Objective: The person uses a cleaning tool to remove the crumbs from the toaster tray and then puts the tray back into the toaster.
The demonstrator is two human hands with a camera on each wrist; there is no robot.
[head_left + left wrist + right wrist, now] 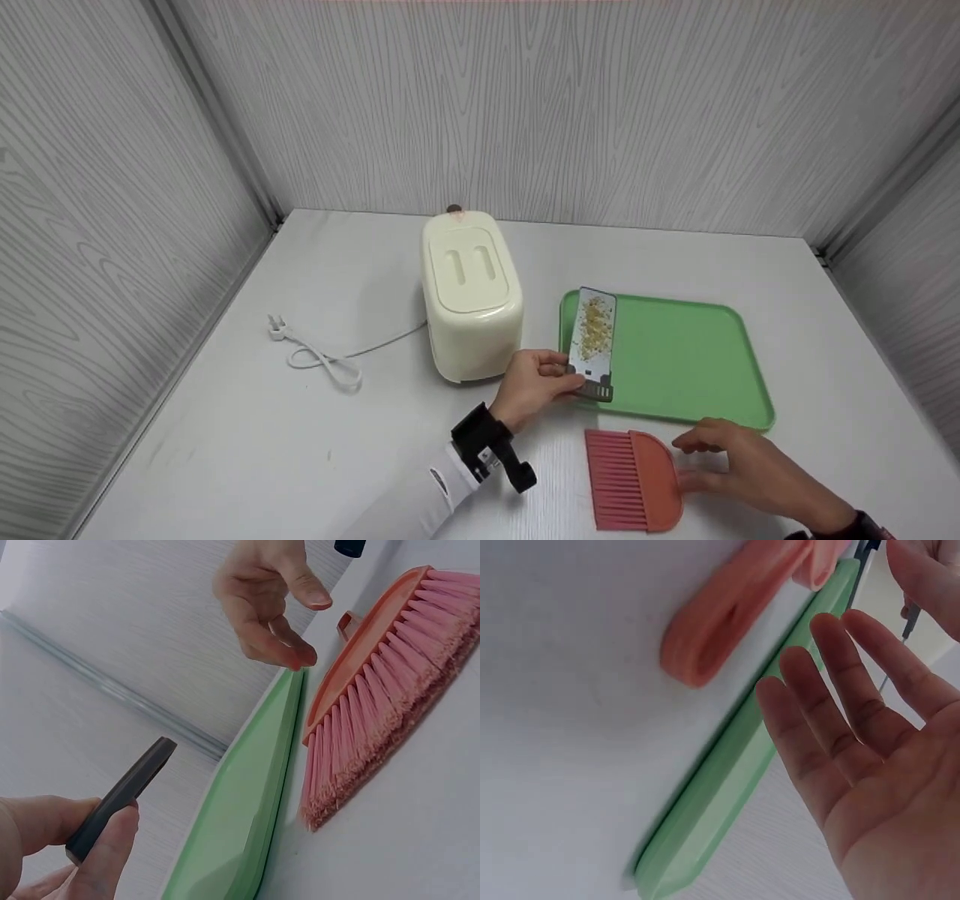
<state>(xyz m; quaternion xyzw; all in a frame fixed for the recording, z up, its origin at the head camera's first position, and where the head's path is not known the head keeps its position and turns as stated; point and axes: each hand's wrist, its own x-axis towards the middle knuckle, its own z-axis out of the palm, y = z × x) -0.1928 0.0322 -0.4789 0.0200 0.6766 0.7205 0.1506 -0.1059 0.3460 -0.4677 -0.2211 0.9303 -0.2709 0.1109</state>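
My left hand point(529, 382) pinches the dark grip end of a flat metal crumb tray point(598, 366) between thumb and fingers. Yellow-brown crumbs point(596, 326) lie along the metal, which overlaps the left side of a green tray point(686, 352) in the head view. From the left wrist, only the dark grip edge point(120, 802) shows. An orange hand brush point(656, 480) with pink bristles rests on the table in front of the green tray. Beside its handle end point(694, 652), my right hand point(750, 465) is held with fingers extended and palm bare.
A cream toaster point(480, 337) with a lid on top stands left of the green tray. Its white cord point(375, 347) runs left across the table to a loose plug point(278, 328). Grey wood-grain panels point(525, 112) enclose the back and both sides.
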